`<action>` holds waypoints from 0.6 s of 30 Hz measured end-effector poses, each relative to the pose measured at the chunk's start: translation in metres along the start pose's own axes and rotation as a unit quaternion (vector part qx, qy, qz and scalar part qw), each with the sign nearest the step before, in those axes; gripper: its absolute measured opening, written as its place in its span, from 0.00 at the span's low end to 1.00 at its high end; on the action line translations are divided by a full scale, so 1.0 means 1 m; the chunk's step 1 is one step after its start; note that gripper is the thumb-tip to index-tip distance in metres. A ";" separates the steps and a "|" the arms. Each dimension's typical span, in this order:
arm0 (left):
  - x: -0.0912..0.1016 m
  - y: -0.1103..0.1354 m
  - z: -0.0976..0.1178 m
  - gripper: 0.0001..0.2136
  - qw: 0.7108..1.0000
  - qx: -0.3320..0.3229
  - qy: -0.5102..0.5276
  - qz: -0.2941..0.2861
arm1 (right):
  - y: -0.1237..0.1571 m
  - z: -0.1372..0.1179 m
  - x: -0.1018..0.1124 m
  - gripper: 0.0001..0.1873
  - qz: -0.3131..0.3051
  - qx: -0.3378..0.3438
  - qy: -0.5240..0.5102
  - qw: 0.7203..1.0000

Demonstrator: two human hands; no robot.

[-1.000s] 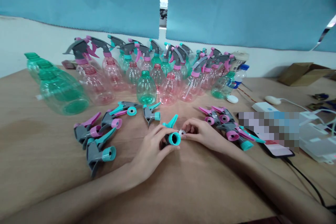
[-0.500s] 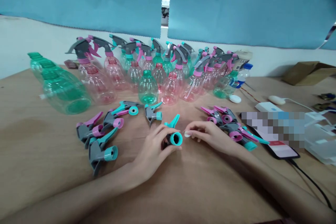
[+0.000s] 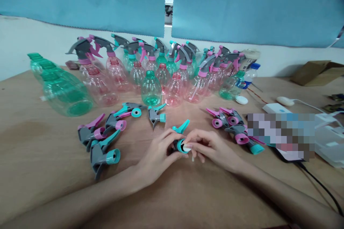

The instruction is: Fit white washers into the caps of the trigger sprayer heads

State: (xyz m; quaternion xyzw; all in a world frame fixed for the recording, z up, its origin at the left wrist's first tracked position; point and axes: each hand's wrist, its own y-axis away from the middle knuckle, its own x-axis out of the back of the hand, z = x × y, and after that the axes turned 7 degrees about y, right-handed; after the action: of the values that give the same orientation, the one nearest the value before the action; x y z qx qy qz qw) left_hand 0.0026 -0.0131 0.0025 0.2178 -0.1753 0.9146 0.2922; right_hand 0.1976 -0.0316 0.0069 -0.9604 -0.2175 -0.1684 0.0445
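Note:
My left hand [image 3: 161, 152] is closed round a grey and turquoise trigger spray head [image 3: 182, 128], its turquoise collar facing right. Between the thumb and fingertips of my right hand [image 3: 211, 146] is a small white disc [image 3: 187, 147], held at the mouth of that collar and partly inside it. Fingertips hide some of the disc's edge. To the left lie several loose spray heads, such as one with a turquoise collar [image 3: 103, 155]. More lie beyond my right hand, among them one with a pink collar [image 3: 241, 138].
Clear pink and green bottles [image 3: 151, 89] stand in rows behind, many with spray heads fitted. Three green bottles [image 3: 67, 94] are at the left. On the right are a phone [image 3: 290, 154] with a cable, a white plastic box [image 3: 329, 139] and a cardboard box [image 3: 311, 72].
My right hand has moved left and brought the white disc from beside the spray head to its collar opening. The left hand keeps its hold, the collar turned slightly.

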 end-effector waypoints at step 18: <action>-0.001 0.001 0.000 0.11 1.000 -0.003 -0.008 0.005 | 0.003 0.003 0.008 0.11 0.104 0.053 0.142 0.983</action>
State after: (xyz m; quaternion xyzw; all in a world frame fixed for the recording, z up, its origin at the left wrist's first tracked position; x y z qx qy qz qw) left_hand 0.0026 -0.0140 0.0014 0.2238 -0.1817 0.9137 0.2864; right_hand 0.2063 -0.0303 0.0072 -0.9404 -0.1164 -0.2858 0.1428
